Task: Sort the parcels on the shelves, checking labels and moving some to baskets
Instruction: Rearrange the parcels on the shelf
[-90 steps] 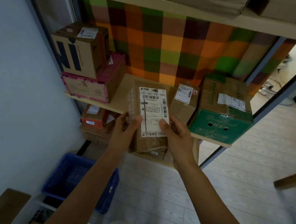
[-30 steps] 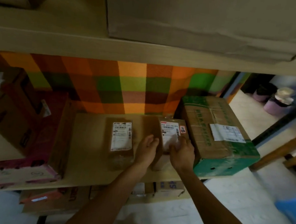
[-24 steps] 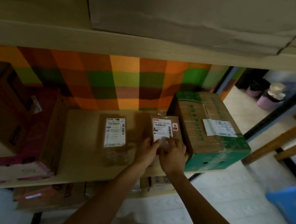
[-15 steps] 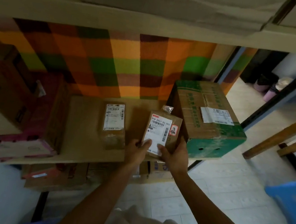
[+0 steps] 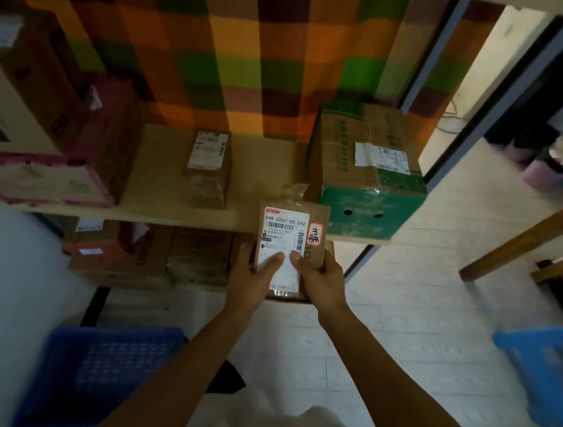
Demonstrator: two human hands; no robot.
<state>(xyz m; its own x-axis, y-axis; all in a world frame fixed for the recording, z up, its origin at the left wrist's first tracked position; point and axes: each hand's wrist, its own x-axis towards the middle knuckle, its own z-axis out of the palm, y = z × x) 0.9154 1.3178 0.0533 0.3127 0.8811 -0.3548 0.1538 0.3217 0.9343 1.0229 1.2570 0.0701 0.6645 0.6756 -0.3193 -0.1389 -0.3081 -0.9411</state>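
holding what, and with which hand? -- rev

small brown parcel [image 5: 321,213], both hands. left hand [image 5: 253,279] grips its lower left side, right hand [image 5: 323,282] its lower right. -- ann

where is it? -- rev

in the air, off the shelf board [image 5: 157,201], overlapping the board's front edge in view. label side faces the camera. -- ann

fingers? -- rev

both thumbs press flat on the white label [image 5: 284,227], tips close together. one left finger shows along the parcel's left edge. the other fingers curl behind it, hidden, so i cannot tell whether they are spread. -- ann

other markings? -- rev

red-edged sticker [image 5: 315,239] just right of the label, handwritten, not readable to me. -- ann

rest of shelf? -- rev

second small parcel [image 5: 209,161] lies flat on the board, label up, apart from the held one. green box [image 5: 370,173] sits at the right end. pink box [image 5: 46,177] sits at the left end, with a brown box [image 5: 19,102] stacked on it. plaid cloth [image 5: 220,52] hangs behind. more boxes [image 5: 115,249] are on the level below. -- ann

baskets? -- rev

blue basket [image 5: 99,374] on the floor at lower left, beside the left forearm. another blue basket [image 5: 547,369] at the right edge, blurred. -- ann
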